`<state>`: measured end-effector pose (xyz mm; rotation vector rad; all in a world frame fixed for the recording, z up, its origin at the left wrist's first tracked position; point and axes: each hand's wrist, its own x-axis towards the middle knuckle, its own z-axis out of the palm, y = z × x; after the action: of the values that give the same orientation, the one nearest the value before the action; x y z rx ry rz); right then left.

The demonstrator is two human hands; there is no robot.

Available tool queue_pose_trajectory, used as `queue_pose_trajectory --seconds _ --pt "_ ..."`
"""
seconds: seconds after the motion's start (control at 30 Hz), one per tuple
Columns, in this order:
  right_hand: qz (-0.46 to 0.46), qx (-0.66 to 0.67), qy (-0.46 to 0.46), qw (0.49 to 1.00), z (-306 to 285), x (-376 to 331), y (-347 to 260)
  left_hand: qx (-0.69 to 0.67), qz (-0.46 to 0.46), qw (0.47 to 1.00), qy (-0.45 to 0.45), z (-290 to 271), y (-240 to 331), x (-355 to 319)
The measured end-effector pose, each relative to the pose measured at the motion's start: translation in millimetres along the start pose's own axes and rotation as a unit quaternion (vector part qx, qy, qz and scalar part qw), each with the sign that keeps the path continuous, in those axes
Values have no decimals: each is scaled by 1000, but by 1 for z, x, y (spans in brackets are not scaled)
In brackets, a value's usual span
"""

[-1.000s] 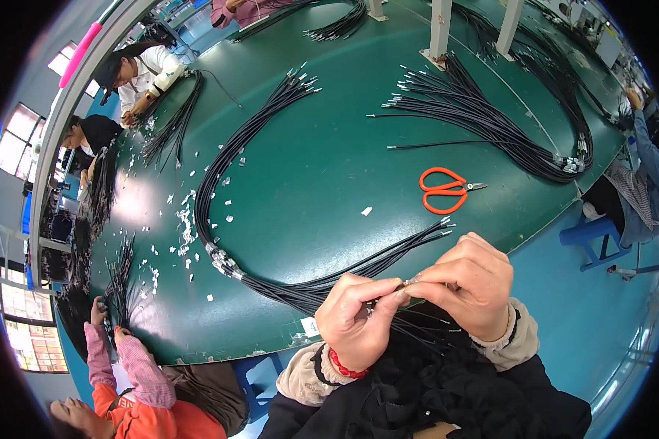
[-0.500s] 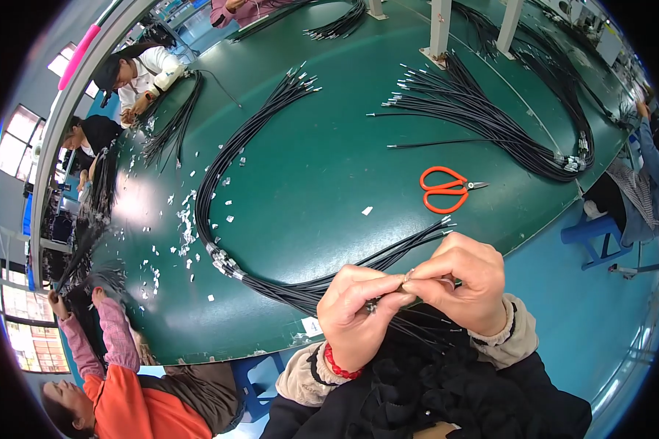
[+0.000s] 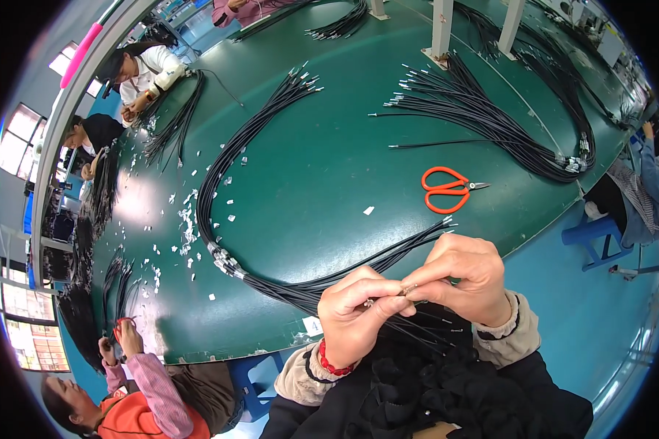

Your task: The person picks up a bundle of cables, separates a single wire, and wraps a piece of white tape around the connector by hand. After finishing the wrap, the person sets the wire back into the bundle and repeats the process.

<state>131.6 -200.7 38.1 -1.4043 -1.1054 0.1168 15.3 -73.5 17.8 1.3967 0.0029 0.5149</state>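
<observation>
Fingertips (image 3: 410,287) of both hands are pinched together on the metal-tipped end of a thin black wire (image 3: 417,322). The left hand (image 3: 359,314) closes thumb and forefinger tightly around it; the right hand (image 3: 465,278) grips it from the other side, fingers curled shut. The wire runs down across dark clothing at the table edge (image 3: 271,344). Just beyond lies a looped bundle of black cables (image 3: 220,183); orange scissors (image 3: 443,189) rest further out on the green table.

Risk, as judged: the small terminal could slip from the pinch, since the grip area is tiny. Loose strands nearby could tangle with the held wire.
</observation>
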Motion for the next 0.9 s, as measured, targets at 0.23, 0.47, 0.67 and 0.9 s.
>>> queue_pose_trajectory --seconds 0.23,0.47,0.67,0.9 --pt "-27 -98 31 994 2 -2 -8 5 -2 999 37 6 2 0" --pt "-12 -71 44 996 1 -1 -6 11 -13 999 34 5 4 1" --pt "41 67 -33 996 -2 0 6 -61 -46 995 -62 -8 1 2" --pt "163 280 -71 943 9 1 16 -181 -128 970 -100 -11 -1 4"
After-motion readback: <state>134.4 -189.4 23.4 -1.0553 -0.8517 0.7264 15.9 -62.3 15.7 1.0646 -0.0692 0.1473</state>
